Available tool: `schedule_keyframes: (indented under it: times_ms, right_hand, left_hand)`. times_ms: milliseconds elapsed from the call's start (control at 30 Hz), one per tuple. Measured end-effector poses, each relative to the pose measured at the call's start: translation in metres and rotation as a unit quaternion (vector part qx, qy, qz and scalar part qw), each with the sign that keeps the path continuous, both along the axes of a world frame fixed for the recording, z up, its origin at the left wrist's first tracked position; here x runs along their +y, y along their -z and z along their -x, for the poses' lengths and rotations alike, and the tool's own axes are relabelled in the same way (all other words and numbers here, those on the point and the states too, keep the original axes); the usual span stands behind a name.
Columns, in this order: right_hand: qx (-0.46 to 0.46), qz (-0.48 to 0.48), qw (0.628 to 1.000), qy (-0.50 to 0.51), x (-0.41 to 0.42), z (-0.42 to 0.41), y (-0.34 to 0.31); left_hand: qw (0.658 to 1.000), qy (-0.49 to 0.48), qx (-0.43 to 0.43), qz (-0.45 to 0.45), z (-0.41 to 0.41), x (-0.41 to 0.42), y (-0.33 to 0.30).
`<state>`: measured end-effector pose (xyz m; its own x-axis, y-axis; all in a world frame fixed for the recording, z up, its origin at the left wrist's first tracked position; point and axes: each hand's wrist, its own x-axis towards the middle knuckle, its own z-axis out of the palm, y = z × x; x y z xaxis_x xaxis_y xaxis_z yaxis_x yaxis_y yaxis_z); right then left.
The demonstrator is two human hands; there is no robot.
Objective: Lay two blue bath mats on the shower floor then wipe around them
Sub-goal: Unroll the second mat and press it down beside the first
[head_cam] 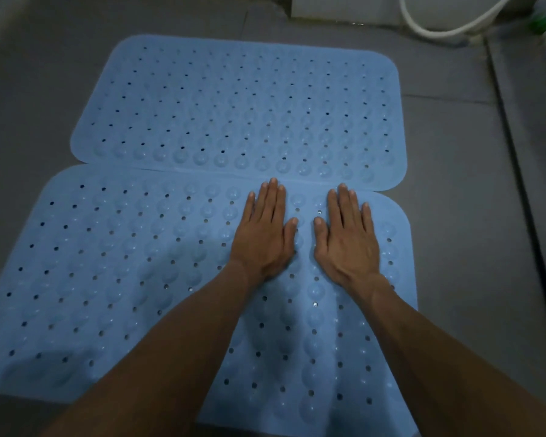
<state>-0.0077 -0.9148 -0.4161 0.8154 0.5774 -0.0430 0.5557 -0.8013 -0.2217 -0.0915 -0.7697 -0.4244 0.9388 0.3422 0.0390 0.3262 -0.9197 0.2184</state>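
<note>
Laying step near done: left hand [265, 234] and right hand [347, 238], fingers flat and empty, press the near mat [114, 279] onto the shower floor [454, 184], touching the far mat [234, 105]; next, likely wiping around both.

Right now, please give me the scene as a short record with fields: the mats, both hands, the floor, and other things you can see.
far mat: blue bath mat, flat on the floor, with holes and suction bumps
near mat: blue bath mat, its far edge meeting the far mat
left hand: open, palm flat on the near mat
right hand: open, palm flat on the near mat
floor: grey tiles
other: white hose at the far right
wiping cloth: none in view
</note>
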Motion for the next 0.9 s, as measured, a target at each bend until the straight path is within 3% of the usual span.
schedule_keyframes:
  times_ms: [900]
  right_hand:
    - [-0.001, 0.063, 0.998, -0.005, 0.0050, -0.0039, -0.0060]
  left_hand:
    - [1.000, 0.000, 0.011, -0.007, -0.0055, -0.0002, -0.0065]
